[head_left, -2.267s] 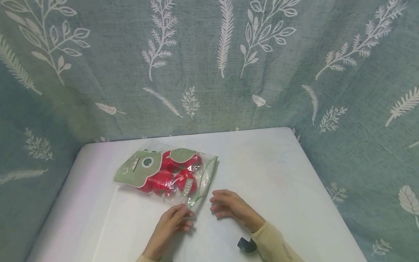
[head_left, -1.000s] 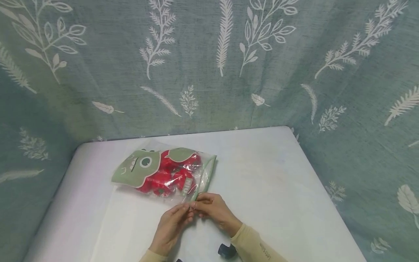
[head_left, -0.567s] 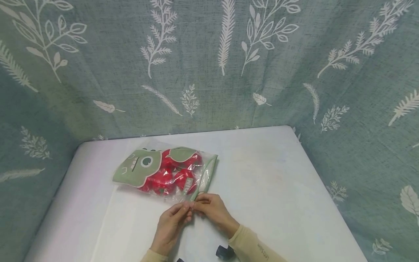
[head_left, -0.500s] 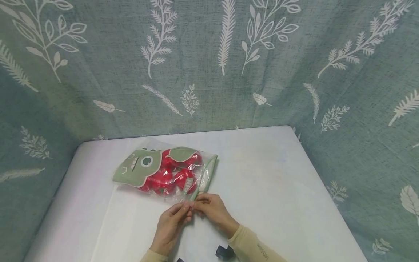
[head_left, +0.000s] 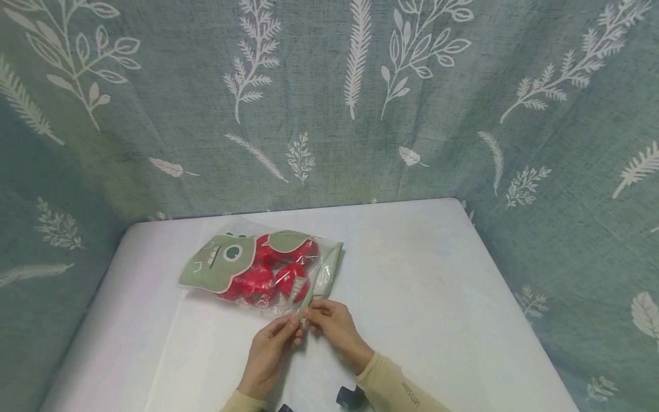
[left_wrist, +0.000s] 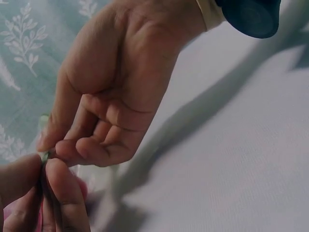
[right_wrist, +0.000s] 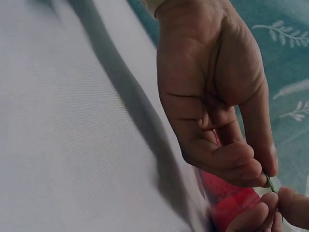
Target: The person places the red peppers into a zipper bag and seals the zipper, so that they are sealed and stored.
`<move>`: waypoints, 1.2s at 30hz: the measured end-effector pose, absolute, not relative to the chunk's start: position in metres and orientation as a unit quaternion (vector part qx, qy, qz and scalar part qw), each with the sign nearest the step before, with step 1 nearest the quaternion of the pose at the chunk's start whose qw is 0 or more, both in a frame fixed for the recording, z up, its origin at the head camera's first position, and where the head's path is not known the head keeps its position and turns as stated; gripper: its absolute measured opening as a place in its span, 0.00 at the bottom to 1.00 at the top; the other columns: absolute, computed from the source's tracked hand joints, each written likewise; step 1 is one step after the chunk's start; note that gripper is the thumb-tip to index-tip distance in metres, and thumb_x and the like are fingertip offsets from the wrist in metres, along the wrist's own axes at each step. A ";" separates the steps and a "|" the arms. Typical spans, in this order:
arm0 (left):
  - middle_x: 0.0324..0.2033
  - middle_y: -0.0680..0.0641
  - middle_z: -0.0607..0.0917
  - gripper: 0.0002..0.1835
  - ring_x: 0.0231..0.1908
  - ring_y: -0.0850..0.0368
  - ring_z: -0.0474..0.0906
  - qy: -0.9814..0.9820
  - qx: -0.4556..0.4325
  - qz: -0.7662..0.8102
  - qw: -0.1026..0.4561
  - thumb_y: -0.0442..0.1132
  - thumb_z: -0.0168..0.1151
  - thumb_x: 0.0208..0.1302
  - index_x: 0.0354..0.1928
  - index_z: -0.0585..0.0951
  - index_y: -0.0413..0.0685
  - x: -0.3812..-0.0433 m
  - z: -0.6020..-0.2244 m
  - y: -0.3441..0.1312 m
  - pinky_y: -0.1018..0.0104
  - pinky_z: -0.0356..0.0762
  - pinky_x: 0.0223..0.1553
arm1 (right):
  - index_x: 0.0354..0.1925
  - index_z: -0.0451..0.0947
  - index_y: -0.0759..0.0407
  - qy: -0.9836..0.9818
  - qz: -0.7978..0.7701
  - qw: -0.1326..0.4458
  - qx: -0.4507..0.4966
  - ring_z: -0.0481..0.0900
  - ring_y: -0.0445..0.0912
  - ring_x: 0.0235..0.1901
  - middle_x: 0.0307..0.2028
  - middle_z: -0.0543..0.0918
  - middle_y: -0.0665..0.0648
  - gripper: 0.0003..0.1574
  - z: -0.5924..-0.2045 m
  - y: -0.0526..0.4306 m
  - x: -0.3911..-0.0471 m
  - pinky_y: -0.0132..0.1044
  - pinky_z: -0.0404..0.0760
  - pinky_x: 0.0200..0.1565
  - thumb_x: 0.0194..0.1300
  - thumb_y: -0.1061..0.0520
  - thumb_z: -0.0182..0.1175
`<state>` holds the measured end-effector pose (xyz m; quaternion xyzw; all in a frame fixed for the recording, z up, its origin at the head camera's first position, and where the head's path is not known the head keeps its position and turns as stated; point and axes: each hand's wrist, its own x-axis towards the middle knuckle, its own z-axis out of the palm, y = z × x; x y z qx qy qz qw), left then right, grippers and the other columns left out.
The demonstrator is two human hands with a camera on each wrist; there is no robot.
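Note:
A clear zip bag (head_left: 218, 269) with a green cartoon creature printed on it lies on the table, its green-edged mouth to the right. Several rounded red things (head_left: 292, 282) with small green spots show through the plastic. At the bag's near corner my left hand (head_left: 269, 352) pinches the green edge between thumb and forefinger. Right beside it, my right hand (head_left: 337, 332) pinches the same edge, thumb against curled fingers. In the right wrist view a thin green strip (right_wrist: 271, 182) runs between the two sets of fingertips. Fingers hide the zip's end.
The white table (head_left: 422, 286) stretches to both sides of the bag. Behind and beside it hangs a blue-green curtain (head_left: 319, 103) with white leaf prints. Dark wrist-worn devices (head_left: 351, 397) show under the sleeves at the near edge.
My right hand has come leftward from apart to pinch the bag's edge beside my left hand. Lately both hands have edged slightly away from me, and the mouth's near end has shifted a little.

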<state>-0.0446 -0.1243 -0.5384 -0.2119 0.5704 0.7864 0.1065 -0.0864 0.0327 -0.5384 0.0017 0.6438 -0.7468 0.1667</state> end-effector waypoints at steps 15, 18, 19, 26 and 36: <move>0.36 0.48 0.85 0.19 0.36 0.59 0.82 0.568 -0.210 0.790 0.090 0.40 0.68 0.67 0.52 0.81 0.31 -0.042 -0.535 -0.127 0.67 0.83 0.40 | 0.40 0.83 0.67 0.596 -0.771 0.221 0.049 0.80 0.39 0.27 0.27 0.85 0.52 0.12 -0.539 0.034 -0.087 0.28 0.79 0.30 0.65 0.59 0.70; 0.37 0.48 0.85 0.20 0.36 0.59 0.82 0.570 -0.204 0.791 0.087 0.40 0.68 0.67 0.53 0.81 0.30 -0.043 -0.536 -0.127 0.67 0.83 0.40 | 0.37 0.83 0.66 0.600 -0.767 0.220 0.046 0.77 0.39 0.24 0.26 0.84 0.51 0.10 -0.540 0.033 -0.086 0.27 0.77 0.27 0.64 0.58 0.70; 0.37 0.47 0.85 0.19 0.36 0.59 0.82 0.573 -0.203 0.790 0.086 0.39 0.68 0.67 0.52 0.81 0.30 -0.043 -0.536 -0.127 0.67 0.83 0.40 | 0.37 0.83 0.66 0.602 -0.766 0.220 0.046 0.76 0.39 0.23 0.25 0.84 0.51 0.10 -0.540 0.033 -0.086 0.27 0.76 0.26 0.64 0.58 0.70; 0.36 0.47 0.85 0.16 0.36 0.58 0.82 0.593 -0.201 0.775 0.087 0.37 0.67 0.68 0.51 0.81 0.31 -0.041 -0.539 -0.128 0.66 0.83 0.40 | 0.39 0.83 0.67 0.619 -0.756 0.208 0.050 0.75 0.39 0.23 0.25 0.82 0.50 0.12 -0.542 0.032 -0.087 0.27 0.75 0.26 0.64 0.58 0.70; 0.38 0.48 0.85 0.19 0.37 0.58 0.81 0.599 -0.197 0.770 0.093 0.39 0.67 0.68 0.54 0.79 0.32 -0.038 -0.537 -0.127 0.66 0.82 0.42 | 0.45 0.84 0.68 0.618 -0.760 0.186 0.073 0.79 0.38 0.28 0.29 0.85 0.50 0.15 -0.541 0.031 -0.088 0.28 0.77 0.29 0.65 0.58 0.70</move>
